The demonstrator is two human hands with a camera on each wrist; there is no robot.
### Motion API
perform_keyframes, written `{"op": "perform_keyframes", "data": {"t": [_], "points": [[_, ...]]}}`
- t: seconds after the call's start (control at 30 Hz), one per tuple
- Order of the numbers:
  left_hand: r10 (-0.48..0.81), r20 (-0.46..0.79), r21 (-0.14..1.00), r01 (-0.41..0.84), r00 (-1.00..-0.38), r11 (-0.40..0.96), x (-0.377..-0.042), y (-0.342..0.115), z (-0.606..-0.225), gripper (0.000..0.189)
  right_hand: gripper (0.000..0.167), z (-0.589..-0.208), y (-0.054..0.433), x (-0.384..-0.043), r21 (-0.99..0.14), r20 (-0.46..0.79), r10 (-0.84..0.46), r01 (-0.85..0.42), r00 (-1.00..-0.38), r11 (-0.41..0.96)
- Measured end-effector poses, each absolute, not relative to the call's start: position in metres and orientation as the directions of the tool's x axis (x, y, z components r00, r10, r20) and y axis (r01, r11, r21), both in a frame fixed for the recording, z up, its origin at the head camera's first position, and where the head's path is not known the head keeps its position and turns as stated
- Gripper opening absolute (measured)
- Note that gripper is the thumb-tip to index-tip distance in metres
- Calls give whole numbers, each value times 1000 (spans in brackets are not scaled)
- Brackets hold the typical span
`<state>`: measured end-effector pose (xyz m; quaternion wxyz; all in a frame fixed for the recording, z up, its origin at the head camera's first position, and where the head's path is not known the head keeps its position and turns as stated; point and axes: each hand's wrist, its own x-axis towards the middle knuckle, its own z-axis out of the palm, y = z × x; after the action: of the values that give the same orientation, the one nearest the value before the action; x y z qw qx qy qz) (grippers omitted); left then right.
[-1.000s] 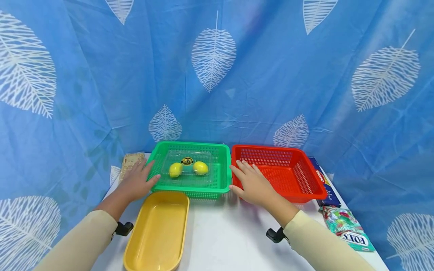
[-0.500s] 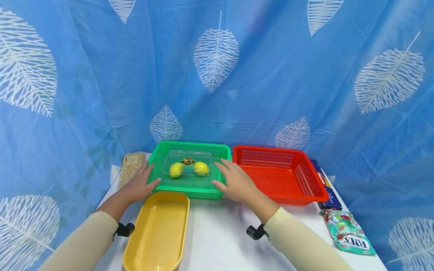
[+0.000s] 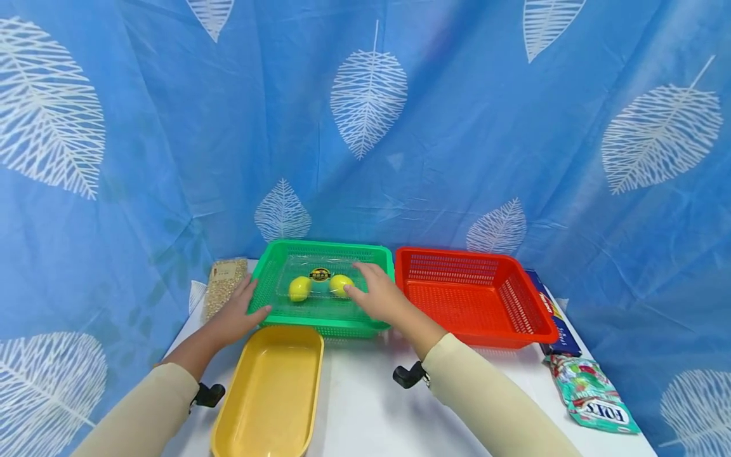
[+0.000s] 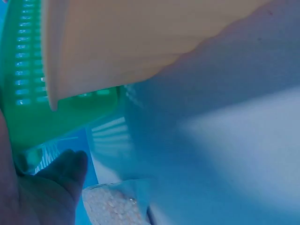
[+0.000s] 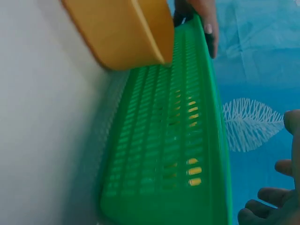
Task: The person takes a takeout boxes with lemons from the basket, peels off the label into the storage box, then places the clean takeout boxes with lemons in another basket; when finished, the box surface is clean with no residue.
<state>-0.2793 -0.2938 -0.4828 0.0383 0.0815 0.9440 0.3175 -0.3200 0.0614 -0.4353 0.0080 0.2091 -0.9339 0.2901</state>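
A green slotted basket [image 3: 337, 324] stands at the back of the table, with a clear plastic box [image 3: 308, 310] inside it. Two yellow lemons [image 3: 299, 289] show at the box, by its round black-and-gold label. My left hand [image 3: 233, 317] is at the basket's left side, fingers spread and thumb pointing to the rim; in the left wrist view its fingers [image 4: 70, 171] lie by the basket's corner. Over the basket's right part reaches my right hand [image 3: 379, 295], fingers extended, overlapping the right lemon's edge. The right wrist view shows these fingers [image 5: 274, 197] loosely spread beyond the rim, holding nothing.
A red basket [image 3: 474, 336] adjoins the green one on the right. In front stands a yellow oblong tub [image 3: 274, 393]. A bag of grains [image 3: 224, 285] lies at far left. A dark blue box [image 3: 562, 339] and a green candy bag [image 3: 594, 393] line the right edge.
My right hand has moved left, from between the two baskets to over the green basket's right part. The left hand has stayed nearly in place at the left rim.
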Motion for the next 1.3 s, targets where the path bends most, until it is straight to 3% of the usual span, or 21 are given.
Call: {"op": "perform_keyframes", "data": {"t": [0.13,0.3,0.83,1.3], "points": [[172,-9,634,127,-985,763,-281,-290,-486,96,67,-441,55,-332,-649,92,-316,-298,-944,700],[165,-3,640,124,-986,758,-281,-286,-495,96,69,-451,48,-340,-704,16,-255,-192,-967,684],[164,2,643,127,-986,755,-283,-289,-495,95,77,-477,30,-364,-772,-94,-92,15,-991,636],[134,26,649,119,-991,751,-281,-297,-499,91,84,-487,22,-369,-828,-185,-186,51,-965,558]]}}
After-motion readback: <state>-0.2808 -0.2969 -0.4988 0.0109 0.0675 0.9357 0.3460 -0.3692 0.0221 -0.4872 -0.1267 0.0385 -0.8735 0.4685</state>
